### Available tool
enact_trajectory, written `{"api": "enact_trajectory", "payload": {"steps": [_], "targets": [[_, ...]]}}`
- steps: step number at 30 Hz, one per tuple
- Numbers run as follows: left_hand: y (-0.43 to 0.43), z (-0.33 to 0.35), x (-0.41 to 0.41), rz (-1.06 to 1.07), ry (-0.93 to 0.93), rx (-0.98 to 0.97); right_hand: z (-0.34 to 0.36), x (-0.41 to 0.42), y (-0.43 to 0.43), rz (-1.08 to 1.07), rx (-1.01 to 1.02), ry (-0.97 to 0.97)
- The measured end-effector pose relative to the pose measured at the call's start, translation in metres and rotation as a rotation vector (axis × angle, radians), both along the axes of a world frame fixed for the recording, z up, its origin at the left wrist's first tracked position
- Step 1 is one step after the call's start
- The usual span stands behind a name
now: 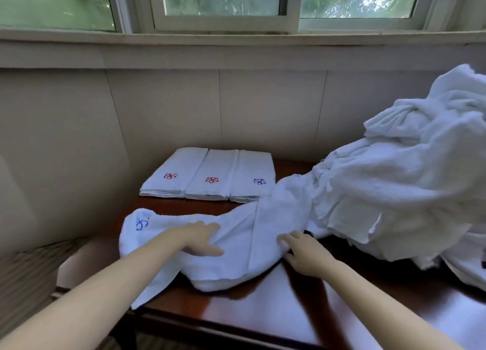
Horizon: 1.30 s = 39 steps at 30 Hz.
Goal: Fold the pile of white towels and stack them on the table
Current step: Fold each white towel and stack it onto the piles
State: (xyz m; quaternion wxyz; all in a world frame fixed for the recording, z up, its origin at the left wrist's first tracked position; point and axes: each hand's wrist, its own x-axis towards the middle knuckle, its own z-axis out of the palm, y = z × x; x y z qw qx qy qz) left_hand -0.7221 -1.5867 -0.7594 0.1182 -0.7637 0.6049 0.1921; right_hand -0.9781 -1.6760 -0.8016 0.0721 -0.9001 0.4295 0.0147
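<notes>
Spreading one towel (236, 247) for folding, three already done.

The towel lies rumpled across the front of the table (263, 313), its blue mark (142, 224) at the left end and its right end running up against the pile (394, 181). The left hand (202, 238) gathers a ridge of cloth between nearly straight fingers and thumb. The right hand (305, 252) rests on the towel's right part with its fingers spread, gripping nothing. Behind, the folded towels (210, 176) sit side by side near the wall. The step looks like flattening before the first fold. The next move likely calls for pulling the towel free of the pile and smoothing it square.
</notes>
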Motion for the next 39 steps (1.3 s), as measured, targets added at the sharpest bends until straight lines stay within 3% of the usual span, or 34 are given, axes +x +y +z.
{"api": "enact_trajectory", "payload": {"steps": [3,5,9,11,12,14,16,24,28,31,34,37,39], "targets": [[-0.004,-0.021,0.002,0.022,-0.150,-0.156,0.001,-0.001,0.008,0.048,-0.190,0.094],[-0.005,-0.025,0.007,0.036,-0.183,-0.260,0.016,0.002,0.013,0.121,-0.129,0.187],[-0.008,-0.016,0.013,0.209,-0.110,-0.551,0.048,0.010,0.034,0.362,0.525,0.336],[-0.009,-0.006,0.018,0.319,0.047,-0.679,0.049,0.016,0.046,0.356,0.766,0.261],[-0.009,-0.001,0.021,0.348,0.147,-0.716,0.046,0.020,0.048,0.307,0.743,0.140],[-0.006,0.008,0.024,0.350,0.315,-0.761,0.039,0.028,0.041,0.157,0.450,-0.145],[0.001,0.015,0.027,0.304,0.362,-0.768,0.031,0.033,0.034,0.000,0.203,-0.259],[0.069,-0.001,0.046,0.101,0.044,-0.464,-0.009,0.046,0.029,-0.263,-0.041,-0.095],[0.121,-0.029,0.053,0.109,-0.034,-0.446,-0.006,0.044,0.022,-0.309,-0.057,-0.096],[0.150,-0.042,0.060,0.164,-0.027,-0.518,-0.007,0.045,0.018,-0.351,-0.040,-0.211],[0.162,-0.041,0.064,0.193,-0.072,-0.583,-0.002,0.047,0.019,-0.412,0.029,-0.440],[0.153,-0.023,0.063,0.257,-0.121,-0.707,0.013,0.050,0.021,-0.455,0.123,-0.809],[0.140,-0.004,0.063,0.380,-0.049,-0.835,0.029,0.052,0.022,-0.444,0.148,-1.023]]}}
